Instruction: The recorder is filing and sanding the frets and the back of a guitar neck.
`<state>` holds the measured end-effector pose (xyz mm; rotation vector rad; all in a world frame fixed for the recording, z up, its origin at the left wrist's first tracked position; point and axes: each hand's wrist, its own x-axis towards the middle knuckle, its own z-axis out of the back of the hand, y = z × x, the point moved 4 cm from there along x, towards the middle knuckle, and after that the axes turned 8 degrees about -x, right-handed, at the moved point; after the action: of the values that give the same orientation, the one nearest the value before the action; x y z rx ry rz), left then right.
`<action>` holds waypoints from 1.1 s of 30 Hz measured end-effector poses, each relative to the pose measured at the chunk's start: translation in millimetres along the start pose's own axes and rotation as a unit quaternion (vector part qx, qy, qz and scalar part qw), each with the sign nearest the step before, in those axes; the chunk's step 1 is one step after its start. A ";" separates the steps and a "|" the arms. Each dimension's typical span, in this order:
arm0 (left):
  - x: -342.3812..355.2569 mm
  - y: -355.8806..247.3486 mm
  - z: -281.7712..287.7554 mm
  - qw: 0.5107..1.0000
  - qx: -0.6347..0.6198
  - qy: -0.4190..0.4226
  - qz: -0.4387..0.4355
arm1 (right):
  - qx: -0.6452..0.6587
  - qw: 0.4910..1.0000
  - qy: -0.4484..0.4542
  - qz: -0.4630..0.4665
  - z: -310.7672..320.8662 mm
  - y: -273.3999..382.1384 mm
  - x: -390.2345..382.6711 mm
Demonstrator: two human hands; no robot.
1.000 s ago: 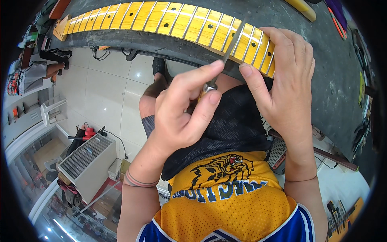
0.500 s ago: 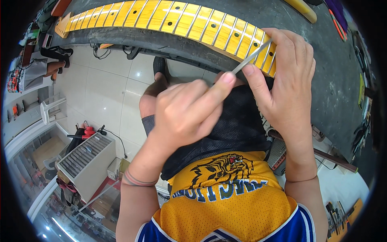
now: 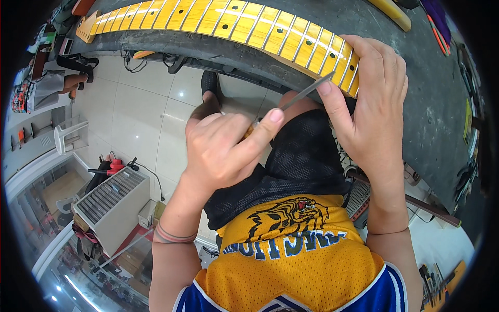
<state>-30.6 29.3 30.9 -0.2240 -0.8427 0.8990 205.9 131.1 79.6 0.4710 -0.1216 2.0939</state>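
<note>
A glossy yellow guitar neck [image 3: 265, 32] with metal frets and dark dot markers lies along the bench, its headstock at the far left. Gripped in my closed left hand [image 3: 221, 148] is a slim metal file [image 3: 306, 92], pointing up and to the right. Its tip is at the near edge of the neck, close to my right thumb; whether it touches the wood I cannot tell. Part of an amber handle shows behind my left fingers. My right hand [image 3: 375, 99] clasps the right end of the neck, fingers over the far side and thumb at the near edge.
The dark grey bench [image 3: 431, 112] runs across the top and down the right side. A yellow curved piece [image 3: 392, 13] rests at its back. On the tiled floor to the left stand a slotted cabinet [image 3: 112, 200] and a white stool [image 3: 70, 132]. Another person [image 3: 49, 91] is at the far left.
My left hand has drawn back toward the lower left, pulling the file tip from over the frets to the neck's near edge. My right hand keeps its hold on the neck.
</note>
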 end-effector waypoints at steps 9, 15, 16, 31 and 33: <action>38.3 -12.2 -35.8 0.988 -0.097 -0.105 0.051 | 0.001 1.000 -0.004 0.001 -3.0 -0.2 -1.2; 32.0 -19.0 -34.1 0.770 -0.562 -0.177 0.244 | 0.002 1.000 -0.002 -0.006 2.6 3.3 3.8; 30.9 -16.7 -31.2 0.783 -0.541 -0.181 0.246 | 0.006 1.000 0.015 -0.015 3.9 4.2 6.5; 6.2 6.5 -2.0 0.999 0.047 -0.001 -0.020 | 0.006 1.000 0.003 0.016 2.6 0.2 2.4; -0.7 5.0 1.8 0.998 0.055 -0.006 -0.023 | 0.004 1.000 0.006 0.010 3.1 0.0 3.5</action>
<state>-35.2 31.6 29.2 -0.1045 -0.8032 0.9019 205.1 133.0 83.8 0.4637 -0.1101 2.1175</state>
